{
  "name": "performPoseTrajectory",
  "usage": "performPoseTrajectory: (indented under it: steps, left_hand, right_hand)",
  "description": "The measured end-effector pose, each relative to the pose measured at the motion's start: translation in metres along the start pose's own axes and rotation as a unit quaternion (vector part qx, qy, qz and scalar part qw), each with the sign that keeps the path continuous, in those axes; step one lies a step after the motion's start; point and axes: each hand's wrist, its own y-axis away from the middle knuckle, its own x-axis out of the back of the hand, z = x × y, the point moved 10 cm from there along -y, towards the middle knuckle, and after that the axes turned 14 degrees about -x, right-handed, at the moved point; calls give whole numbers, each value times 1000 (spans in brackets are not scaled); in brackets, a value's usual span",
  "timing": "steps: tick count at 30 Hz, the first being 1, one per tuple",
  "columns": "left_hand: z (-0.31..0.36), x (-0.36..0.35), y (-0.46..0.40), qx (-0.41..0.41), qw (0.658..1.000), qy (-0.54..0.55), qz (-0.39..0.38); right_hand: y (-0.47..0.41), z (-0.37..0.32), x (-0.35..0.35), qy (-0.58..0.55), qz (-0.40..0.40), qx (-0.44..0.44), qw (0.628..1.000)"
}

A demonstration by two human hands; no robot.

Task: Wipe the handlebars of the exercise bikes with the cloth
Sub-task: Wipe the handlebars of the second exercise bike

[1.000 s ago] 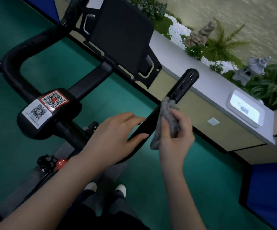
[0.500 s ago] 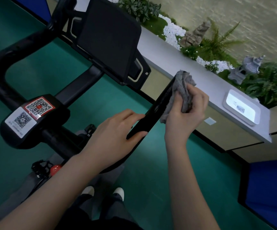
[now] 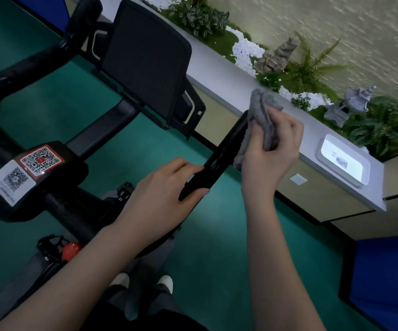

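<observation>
Step in hand: wiping the right-side grip of the handlebar (image 3: 224, 149) on one exercise bike.

Right hand (image 3: 270, 149) is closed around a bunched grey cloth (image 3: 261, 120), fingers curled over it, and presses the cloth against the outer face of the bar close to its far tip. The tip itself is hidden behind the cloth. Part of the cloth sticks up above the fist, and a flap hangs down along the bar towards the near end.

Left hand (image 3: 167, 197) rests further down the same bar, fingers over the top and thumb beneath, a loose steadying hold, not a tight fist. The two hands are apart, with a bare stretch of black bar between them.

Other parts in view: the tablet holder (image 3: 145, 60) at the centre of the bars, the stem block with two QR stickers (image 3: 26, 170), and the left-side loop of the handlebar (image 3: 0, 91), which nothing touches.

Judgement: the wipe is at the end of this grip, so this bar looks nearly covered, while the section under the left hand cannot be reached by the cloth as things stand. The next move likely calls for drawing the cloth back along the bar with steady pressure, shifting the left hand clear, then crossing to the left loop. Other bikes are not in view; overall progress cannot be told.
</observation>
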Motion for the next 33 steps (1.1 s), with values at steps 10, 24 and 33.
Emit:
performPoseTrajectory:
  steps: [10, 24, 33]
  left_hand:
    - [2, -4, -15, 6, 1000, -1, 15]
    - [0, -1, -14, 10, 999, 29, 43]
    - [-4, -2, -14, 21, 998, 33, 39]
  right_hand:
    - [36, 84, -5, -225, -49, -287, 930]
    - [66, 129, -66, -333, -258, -531, 735]
    - [96, 130, -58, -293, -363, -500, 730]
